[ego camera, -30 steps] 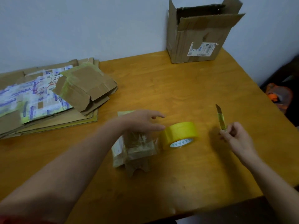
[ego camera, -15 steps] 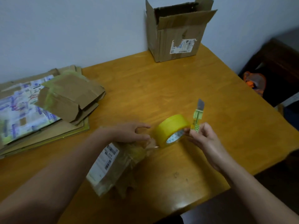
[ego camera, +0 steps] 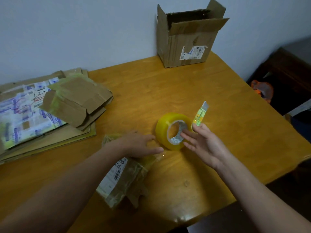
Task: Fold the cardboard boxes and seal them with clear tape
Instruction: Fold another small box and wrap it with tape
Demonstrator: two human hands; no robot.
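The tape [ego camera: 162, 130] sits between both hands. The left hand [ego camera: 136, 143] lies flat on the box [ego camera: 124, 179]; the right hand [ego camera: 204, 145] pinches a knife [ego camera: 199, 116].

left hand [ego camera: 139, 145] flat on the small tape-wrapped brown cardboard box [ego camera: 124, 180], fingers straight. right hand [ego camera: 203, 143] pinches the slim yellow-green utility knife [ego camera: 199, 115], blade up, other fingers spread at the core of the yellow tape roll [ego camera: 171, 130], on edge on the wooden table [ego camera: 218, 98].
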